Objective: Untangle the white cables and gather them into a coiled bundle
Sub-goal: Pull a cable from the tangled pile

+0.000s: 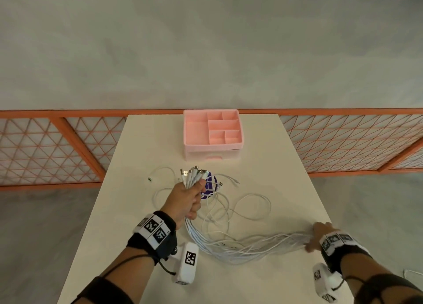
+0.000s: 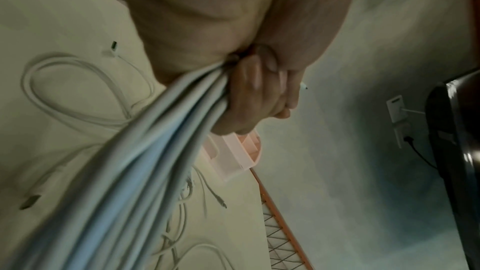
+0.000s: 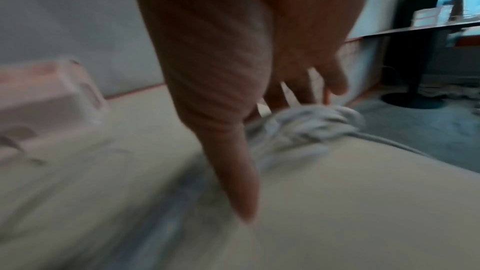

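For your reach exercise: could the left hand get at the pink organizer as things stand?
Probably not yet: the left hand has an open path to the pink organizer, but its grip is full of white cables.

Head view bright, even, soft light, faint shadows on the table; strong wide-angle bending at edges. Left wrist view dim, greenish; cables close to the lens, soft and streaked. Right wrist view heavily motion-blurred, the right hand and pink box smeared; background sharper.

Organizer behind cables on table
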Demonstrator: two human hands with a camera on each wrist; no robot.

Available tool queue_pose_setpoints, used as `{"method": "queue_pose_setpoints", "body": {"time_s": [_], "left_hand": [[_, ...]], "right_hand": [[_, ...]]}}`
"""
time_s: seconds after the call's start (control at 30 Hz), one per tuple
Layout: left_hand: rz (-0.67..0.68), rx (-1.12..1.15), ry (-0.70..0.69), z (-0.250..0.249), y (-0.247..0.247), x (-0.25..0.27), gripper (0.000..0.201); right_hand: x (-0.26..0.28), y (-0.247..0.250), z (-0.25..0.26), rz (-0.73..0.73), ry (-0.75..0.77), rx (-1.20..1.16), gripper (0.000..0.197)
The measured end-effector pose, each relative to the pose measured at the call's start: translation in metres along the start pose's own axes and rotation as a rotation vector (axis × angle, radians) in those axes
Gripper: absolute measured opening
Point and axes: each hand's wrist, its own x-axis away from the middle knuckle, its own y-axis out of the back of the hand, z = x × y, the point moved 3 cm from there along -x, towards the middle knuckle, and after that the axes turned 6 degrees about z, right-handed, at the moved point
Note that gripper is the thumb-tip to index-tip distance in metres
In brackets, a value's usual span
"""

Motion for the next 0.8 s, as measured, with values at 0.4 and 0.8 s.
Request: {"method": "queue_pose_setpoints", "body": {"time_s": [0.4,0.8], "left_hand": [[0.099,-0.147,-0.087,-0.014,-0.020,0.014,0.030],[0.083,-0.326,-0.169,-0.012,-0.006,0.011,0.027]], "right_hand": [[0.179,0.130,0.237,-0.171,1.093,-0.972,0.051],[0.208,0.123,0.267,-0.386,1.159,-0.598,0.035]]}}
